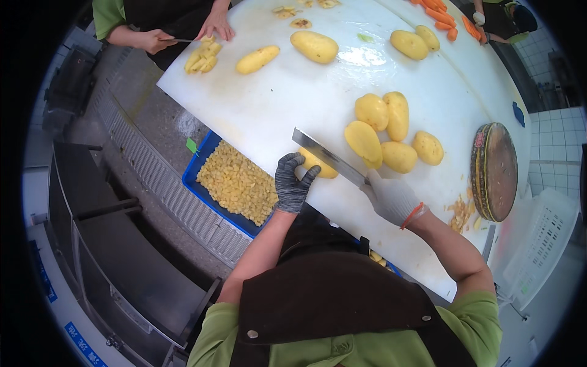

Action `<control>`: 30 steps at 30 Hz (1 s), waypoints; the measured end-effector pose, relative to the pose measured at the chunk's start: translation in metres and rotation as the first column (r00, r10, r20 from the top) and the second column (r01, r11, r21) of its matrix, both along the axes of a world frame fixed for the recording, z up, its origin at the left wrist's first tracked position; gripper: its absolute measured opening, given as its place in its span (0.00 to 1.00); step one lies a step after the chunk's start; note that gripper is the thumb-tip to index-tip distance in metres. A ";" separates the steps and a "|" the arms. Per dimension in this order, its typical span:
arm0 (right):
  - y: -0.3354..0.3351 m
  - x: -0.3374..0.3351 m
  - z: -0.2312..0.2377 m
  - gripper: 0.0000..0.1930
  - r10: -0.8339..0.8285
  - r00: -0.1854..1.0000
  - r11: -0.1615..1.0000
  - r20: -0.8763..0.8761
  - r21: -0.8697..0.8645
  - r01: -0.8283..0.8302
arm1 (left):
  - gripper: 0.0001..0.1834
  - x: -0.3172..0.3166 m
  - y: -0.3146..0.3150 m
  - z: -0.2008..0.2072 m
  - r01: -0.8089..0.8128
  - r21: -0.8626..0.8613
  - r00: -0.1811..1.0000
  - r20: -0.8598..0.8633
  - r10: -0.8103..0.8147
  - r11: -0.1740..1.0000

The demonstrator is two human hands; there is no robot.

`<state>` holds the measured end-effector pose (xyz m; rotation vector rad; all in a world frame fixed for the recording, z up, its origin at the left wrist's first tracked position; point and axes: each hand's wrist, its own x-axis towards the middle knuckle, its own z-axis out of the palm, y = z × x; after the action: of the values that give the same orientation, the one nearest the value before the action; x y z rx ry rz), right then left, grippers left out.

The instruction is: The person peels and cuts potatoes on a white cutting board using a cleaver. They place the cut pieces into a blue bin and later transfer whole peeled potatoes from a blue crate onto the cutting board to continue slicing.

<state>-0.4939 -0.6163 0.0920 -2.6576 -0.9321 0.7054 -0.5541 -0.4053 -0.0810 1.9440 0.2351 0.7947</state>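
A peeled yellow potato [324, 170] lies on the white worktop [263, 116] near its front edge. My left hand [292, 186], in a dark grey striped glove, grips the potato's near side with the fingers curled against it. In a white glove with an orange cuff, my right hand [394, 197] is closed round the handle of a broad knife [330, 156]. The blade lies across the potato, partly covering it; I cannot tell how deep it sits. Several peeled potatoes [398, 157] are grouped just beyond the knife, one showing a flat cut face [363, 143].
A blue crate [191, 177] of diced potato stands below the worktop's left edge. A round chopping block [502, 173] and peel scraps [460, 212] lie at right. Across the table, a person's hands [215, 24] cut potato pieces [203, 56]. Carrots [441, 17] lie far right.
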 end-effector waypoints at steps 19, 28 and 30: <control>0.012 -0.001 -0.006 0.11 -0.031 0.999 0.991 0.038 0.128 0.025 | 0.15 -0.008 -0.001 0.006 0.017 -0.045 1.000 -0.003 -0.017 0.999; 0.021 -0.004 -0.003 0.12 -0.001 0.998 0.998 -0.065 -0.055 -0.003 | 0.08 -0.012 -0.004 0.008 0.002 -0.021 0.997 -0.080 -0.004 1.000; 0.024 0.000 -0.030 0.13 0.005 0.990 0.999 -0.138 -0.046 -0.012 | 0.07 -0.011 -0.006 0.010 -0.009 -0.002 0.998 -0.060 0.009 1.000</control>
<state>-0.4940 -0.5920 0.0621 -2.6067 -0.9004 0.9109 -0.5648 -0.4113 -0.0714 1.9682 0.2810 0.7423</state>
